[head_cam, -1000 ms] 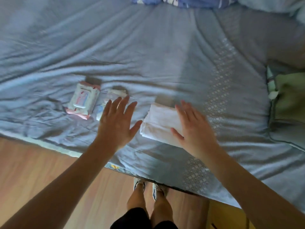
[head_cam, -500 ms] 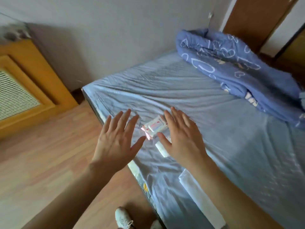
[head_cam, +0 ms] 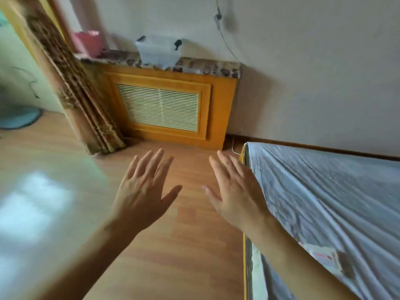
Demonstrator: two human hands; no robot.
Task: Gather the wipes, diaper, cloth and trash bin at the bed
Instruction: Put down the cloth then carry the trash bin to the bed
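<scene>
Wipes [head_cam: 322, 255] are lying on the bed [head_cam: 324, 191]. Left hand [head_cam: 145, 191] and right hand [head_cam: 236, 191] are hovering beside it, spread and empty (bin unseen); scanning the floor beyond the bed seems wise.

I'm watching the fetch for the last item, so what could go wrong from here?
1. The wipes pack lies near the bed edge beside the right forearm; a swing of the arm might knock it off.
2. Both the left hand and right hand are open and empty, and no trash bin shows, so the search may take a while.
</scene>
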